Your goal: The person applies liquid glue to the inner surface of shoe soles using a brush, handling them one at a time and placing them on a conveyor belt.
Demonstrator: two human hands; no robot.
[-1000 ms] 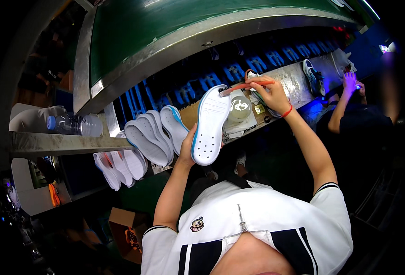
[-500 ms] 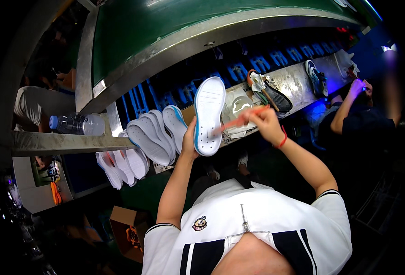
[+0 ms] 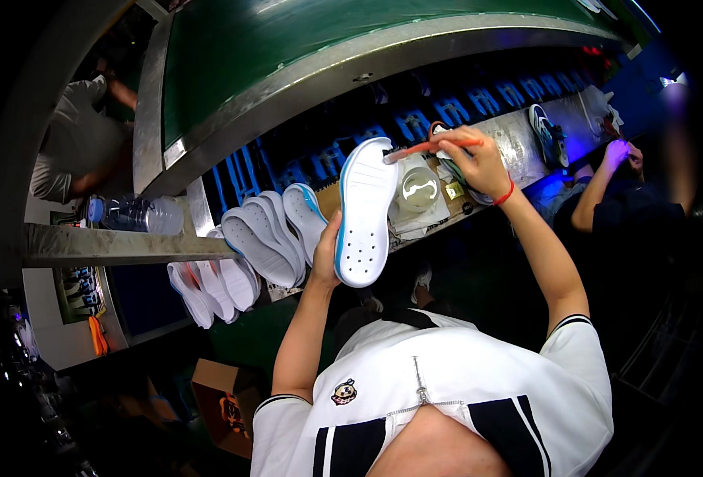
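My left hand (image 3: 328, 253) grips a white shoe sole (image 3: 365, 215) with a blue side edge, its perforated heel toward me and its toe pointing away. A brush (image 3: 427, 147) with an orange-red handle is pinched in my right hand (image 3: 479, 163), which wears a red cord at the wrist. The bristles touch the sole's inner face at the upper right of the toe. Just beyond the sole, a round clear bowl (image 3: 418, 189) stands on pale sheets on the bench. More white soles (image 3: 264, 241) stand in a row left of my left hand.
A metal-edged shelf (image 3: 288, 71) runs across above the bench. On its left ledge lies a clear plastic bottle (image 3: 141, 215) with a blue cap. A blue-and-white shoe (image 3: 549, 135) stands farther right, near a co-worker's hands (image 3: 626, 153). An open carton (image 3: 220, 397) sits lower left.
My right hand has moved up and right, taking the brush from the sole's heel to its toe. The sole has shifted slightly toward me. At far left, another person has moved.
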